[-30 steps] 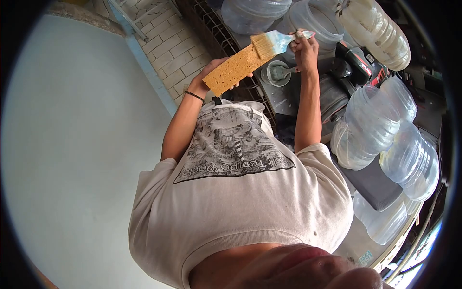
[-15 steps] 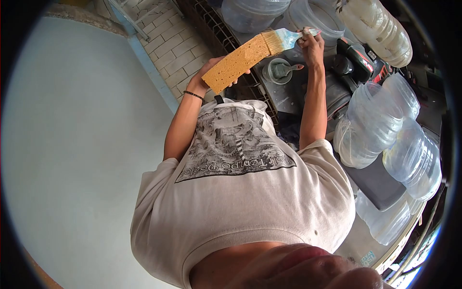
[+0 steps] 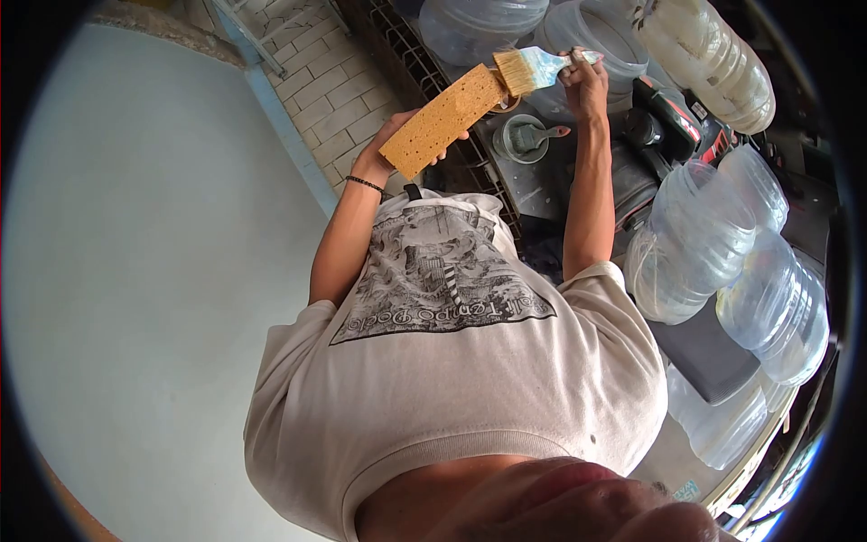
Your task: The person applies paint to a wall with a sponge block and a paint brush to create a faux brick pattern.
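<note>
My left hand is wrapped round a speckled orange-yellow rectangular block, gripping its lower part from the side and beneath. Small dark pits dot the block's upper face. In my right hand is the handle of a wide paintbrush, held in a pinch. Pale blue-white paint coats its ferrule, and the tan bristles are right at the block's far end. Below the brush, a clear container holds a second brush with a greyish head and reddish handle tip. Part of an orange-rimmed round thing shows behind the block.
Cut clear plastic bottles stand along the right side, with larger clear containers at the back. A black-and-red tool lies beyond my right forearm. A metal wire rack runs along the bench edge. A pale wall fills the left.
The brush in my right hand has shifted slightly right, its bristles moving from over the block's far end to that end's edge. The block has stayed almost in place.
</note>
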### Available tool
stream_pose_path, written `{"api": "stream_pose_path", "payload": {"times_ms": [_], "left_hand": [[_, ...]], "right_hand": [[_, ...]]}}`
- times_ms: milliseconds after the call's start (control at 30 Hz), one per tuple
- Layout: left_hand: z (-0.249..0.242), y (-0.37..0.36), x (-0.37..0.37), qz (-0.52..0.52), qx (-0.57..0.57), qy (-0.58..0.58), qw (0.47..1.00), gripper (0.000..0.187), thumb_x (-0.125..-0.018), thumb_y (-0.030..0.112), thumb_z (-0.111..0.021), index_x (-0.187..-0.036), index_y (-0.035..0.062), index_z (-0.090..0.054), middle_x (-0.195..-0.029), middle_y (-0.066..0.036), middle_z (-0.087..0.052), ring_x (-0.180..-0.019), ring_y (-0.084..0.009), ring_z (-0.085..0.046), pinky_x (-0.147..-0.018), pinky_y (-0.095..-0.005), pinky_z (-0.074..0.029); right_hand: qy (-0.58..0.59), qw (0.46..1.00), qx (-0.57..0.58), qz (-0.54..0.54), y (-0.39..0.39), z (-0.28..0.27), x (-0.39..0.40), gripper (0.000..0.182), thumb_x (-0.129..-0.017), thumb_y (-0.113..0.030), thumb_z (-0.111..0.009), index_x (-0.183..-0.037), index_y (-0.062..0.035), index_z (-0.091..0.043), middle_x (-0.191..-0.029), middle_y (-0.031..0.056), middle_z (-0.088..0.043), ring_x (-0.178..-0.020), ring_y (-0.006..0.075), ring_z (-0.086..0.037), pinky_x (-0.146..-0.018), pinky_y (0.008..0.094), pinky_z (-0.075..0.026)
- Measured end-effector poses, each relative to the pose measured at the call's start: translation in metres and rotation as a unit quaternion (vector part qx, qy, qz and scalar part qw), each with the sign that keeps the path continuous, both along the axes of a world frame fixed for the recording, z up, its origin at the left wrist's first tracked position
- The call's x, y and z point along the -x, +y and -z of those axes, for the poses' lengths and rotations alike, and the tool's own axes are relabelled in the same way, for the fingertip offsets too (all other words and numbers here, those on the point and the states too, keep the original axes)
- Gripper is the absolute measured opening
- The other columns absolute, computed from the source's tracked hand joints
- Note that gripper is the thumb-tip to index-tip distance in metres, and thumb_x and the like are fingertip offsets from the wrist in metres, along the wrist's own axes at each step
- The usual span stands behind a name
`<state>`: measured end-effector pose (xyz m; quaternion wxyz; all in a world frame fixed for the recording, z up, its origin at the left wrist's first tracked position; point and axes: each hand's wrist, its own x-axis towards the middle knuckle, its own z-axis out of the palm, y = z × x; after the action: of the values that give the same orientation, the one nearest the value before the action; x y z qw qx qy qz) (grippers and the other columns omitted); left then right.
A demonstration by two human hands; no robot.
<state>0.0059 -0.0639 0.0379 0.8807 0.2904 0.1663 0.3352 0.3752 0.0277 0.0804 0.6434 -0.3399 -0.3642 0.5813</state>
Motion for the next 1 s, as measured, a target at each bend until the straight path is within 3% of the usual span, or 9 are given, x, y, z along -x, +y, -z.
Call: {"api": "stream_pose_path", "payload": {"times_ms": [167, 367, 533, 600, 700, 800, 867, 933, 1000], "left_hand": [[-0.004, -0.002, 0.001, -0.004, 0.025, -0.025, 0.999, 0.055, -0.105, 0.033, -0.05, -0.143, -0.0071, -0.054, -0.124, -0.034, -0.066, -0.072, -0.0261, -0.07, -0.059, -0.0331, -0.061], [0.005, -0.001, 0.009, -0.032, 0.014, -0.019, 0.999, 0.058, -0.106, 0.036, -0.048, -0.147, -0.0052, -0.051, -0.129, -0.035, -0.064, -0.077, -0.0281, -0.072, -0.062, -0.0349, -0.062], [0.008, 0.002, 0.005, -0.064, 0.141, -0.058, 0.986, 0.055, -0.108, 0.039, -0.046, -0.143, -0.0026, -0.055, -0.127, -0.029, -0.067, -0.082, -0.0303, -0.073, -0.071, -0.0426, -0.063], [0.021, 0.009, 0.001, -0.093, 0.211, -0.022, 0.973, 0.054, -0.109, 0.041, -0.045, -0.139, -0.001, -0.058, -0.124, -0.026, -0.069, -0.083, -0.0306, -0.073, -0.074, -0.046, -0.063], [0.012, 0.007, 0.0, -0.09, 0.219, -0.029, 0.971, 0.05, -0.108, 0.043, -0.047, -0.132, 0.0018, -0.061, -0.117, -0.019, -0.071, -0.089, -0.0311, -0.075, -0.077, -0.0477, -0.063], [0.013, 0.008, -0.002, -0.097, 0.206, -0.04, 0.973, 0.05, -0.109, 0.044, -0.045, -0.135, 0.004, -0.059, -0.122, -0.017, -0.07, -0.101, -0.029, -0.073, -0.086, -0.0461, -0.062], [0.01, 0.011, -0.001, -0.111, 0.2, -0.037, 0.973, 0.051, -0.109, 0.044, -0.043, -0.138, 0.005, -0.057, -0.125, -0.017, -0.068, -0.108, -0.0284, -0.072, -0.091, -0.0461, -0.061], [0.008, 0.012, -0.002, -0.13, 0.209, -0.025, 0.969, 0.052, -0.109, 0.045, -0.041, -0.139, 0.0051, -0.056, -0.127, -0.018, -0.067, -0.11, -0.0297, -0.071, -0.094, -0.0474, -0.06], [0.007, 0.014, -0.004, -0.164, 0.21, -0.041, 0.963, 0.053, -0.11, 0.046, -0.04, -0.138, 0.0053, -0.057, -0.127, -0.018, -0.067, -0.112, -0.0307, -0.07, -0.096, -0.049, -0.058]], "right_hand": [[-0.039, 0.998, 0.014, -0.056, -0.005, -0.01, 0.03, 0.019, -0.101, -0.012, -0.065, -0.115, 0.0008, -0.062, -0.101, 0.0164, -0.07, -0.069, 0.0134, -0.055, -0.061, 0.027, -0.044], [-0.009, 1.0, -0.015, 0.006, 0.02, 0.015, 0.005, 0.02, -0.099, -0.01, -0.068, -0.115, 0.0006, -0.061, -0.096, 0.0156, -0.069, -0.072, 0.0153, -0.059, -0.062, 0.0283, -0.046], [-0.114, 0.987, -0.113, 0.009, -0.011, -0.051, 0.036, 0.024, -0.101, -0.012, -0.068, -0.119, 0.0014, -0.059, -0.104, 0.0191, -0.073, -0.072, 0.0155, -0.063, -0.061, 0.0281, -0.05], [-0.237, 0.958, -0.163, -0.007, -0.032, -0.079, 0.06, 0.02, -0.101, -0.01, -0.068, -0.116, 0.0021, -0.062, -0.104, 0.0152, -0.075, -0.079, 0.0146, -0.067, -0.066, 0.0308, -0.055], [-0.397, 0.895, -0.197, -0.051, -0.062, -0.109, 0.095, 0.013, -0.098, -0.002, -0.068, -0.11, 0.0016, -0.069, -0.104, 0.0096, -0.076, -0.089, 0.0121, -0.07, -0.075, 0.0312, -0.059], [-0.534, 0.789, -0.297, -0.062, -0.075, -0.104, 0.111, 0.022, -0.089, 0.0, -0.073, -0.112, -0.0026, -0.07, -0.102, 0.0145, -0.074, -0.088, 0.0267, -0.074, -0.079, 0.0372, -0.058], [-0.53, 0.758, -0.374, -0.065, -0.089, -0.109, 0.128, 0.024, -0.088, -0.001, -0.073, -0.112, -0.0037, -0.069, -0.102, 0.0159, -0.072, -0.092, 0.0361, -0.071, -0.08, 0.0418, -0.057], [-0.533, 0.766, -0.339, -0.119, -0.112, -0.109, 0.138, 0.024, -0.089, -0.001, -0.072, -0.112, -0.0046, -0.068, -0.102, 0.0147, -0.07, -0.093, 0.0367, -0.069, -0.08, 0.043, -0.056], [-0.533, 0.747, -0.367, -0.15, -0.127, -0.12, 0.148, 0.021, -0.087, 0.004, -0.074, -0.107, 0.0009, -0.068, -0.108, 0.0156, -0.074, -0.098, 0.0329, -0.073, -0.085, 0.0403, -0.058]]}}
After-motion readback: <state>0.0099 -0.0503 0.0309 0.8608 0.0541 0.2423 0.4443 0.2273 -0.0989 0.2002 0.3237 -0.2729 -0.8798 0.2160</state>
